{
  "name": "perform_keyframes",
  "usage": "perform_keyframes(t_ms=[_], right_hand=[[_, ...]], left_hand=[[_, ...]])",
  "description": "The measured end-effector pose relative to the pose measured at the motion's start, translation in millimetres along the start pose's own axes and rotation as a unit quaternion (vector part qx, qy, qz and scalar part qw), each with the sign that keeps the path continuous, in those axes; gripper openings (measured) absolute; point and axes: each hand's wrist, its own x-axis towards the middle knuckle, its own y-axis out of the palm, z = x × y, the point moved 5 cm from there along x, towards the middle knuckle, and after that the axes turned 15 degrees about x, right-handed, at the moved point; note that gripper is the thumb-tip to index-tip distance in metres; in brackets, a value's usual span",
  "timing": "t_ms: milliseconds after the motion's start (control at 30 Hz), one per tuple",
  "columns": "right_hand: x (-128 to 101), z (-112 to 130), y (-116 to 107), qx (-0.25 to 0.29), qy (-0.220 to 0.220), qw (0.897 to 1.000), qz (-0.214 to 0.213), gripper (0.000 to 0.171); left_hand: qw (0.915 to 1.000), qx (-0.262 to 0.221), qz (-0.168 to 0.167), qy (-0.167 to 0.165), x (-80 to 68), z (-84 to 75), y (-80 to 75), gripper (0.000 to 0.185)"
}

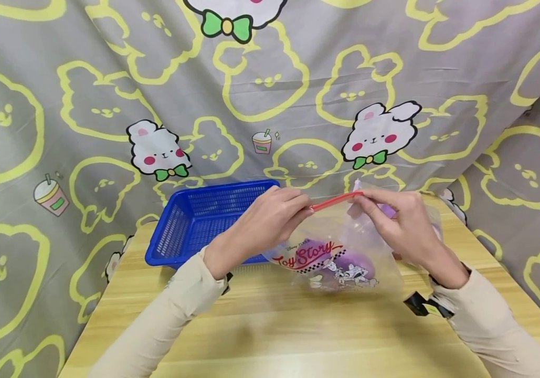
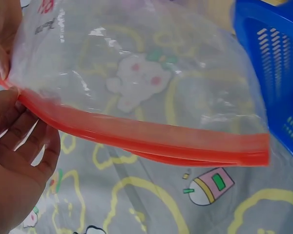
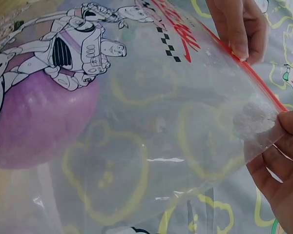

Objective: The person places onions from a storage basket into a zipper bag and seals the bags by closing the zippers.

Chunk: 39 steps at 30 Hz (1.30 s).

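Note:
A clear zip bag (image 1: 298, 262) printed with red Toy Story lettering and cartoon figures hangs low over the table. Inside it shows a rounded purple thing (image 3: 44, 131), whose kind the print and plastic obscure. My left hand (image 1: 272, 212) pinches the red zip strip (image 1: 338, 200) partway along. At the strip's right end my right hand (image 1: 406, 223) pinches the bag's corner between thumb and forefinger. In the left wrist view the strip's other end (image 2: 254, 150) sticks out free toward the basket, its edges lying close together.
A blue perforated plastic basket (image 1: 168, 236) stands at the back left, partly behind my left forearm. Behind my right hand are pale purple pieces (image 1: 357, 185), partly hidden. The wooden table (image 1: 270, 336) runs back to a grey patterned curtain (image 1: 298, 94).

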Motion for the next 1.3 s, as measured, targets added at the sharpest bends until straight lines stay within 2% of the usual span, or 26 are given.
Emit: perform_keyframes(t_ms=[233,600,767,967,1167,1300], right_hand=[[-9,-8,-16,-0.039,0.010,0.998,-0.039,0.018],[-25,-19,-40,-0.045,0.029,0.996,-0.068,0.013],[-31,-27,-47,-0.052,0.037,0.994,-0.089,0.013],[-37,-40,-50,-0.054,0.073,0.991,-0.095,0.015],[-45,-57,-57,-0.044,0.082,0.988,-0.121,0.014],[-48,-70,-55,-0.036,0.081,0.985,-0.147,0.013]], left_hand=[[0.9997,0.015,0.016,-0.009,-8.2,1.0,4.2,0.014],[0.9979,0.029,0.054,-0.020,-26.4,7.5,13.5,0.013],[0.9970,0.037,0.064,-0.023,-31.7,13.4,18.2,0.014],[0.9951,0.041,0.083,-0.033,-41.8,27.2,23.6,0.013],[0.9943,0.059,0.071,-0.053,-53.0,46.0,27.5,0.012],[0.9919,0.071,0.059,-0.087,-58.7,51.5,33.9,0.013]])
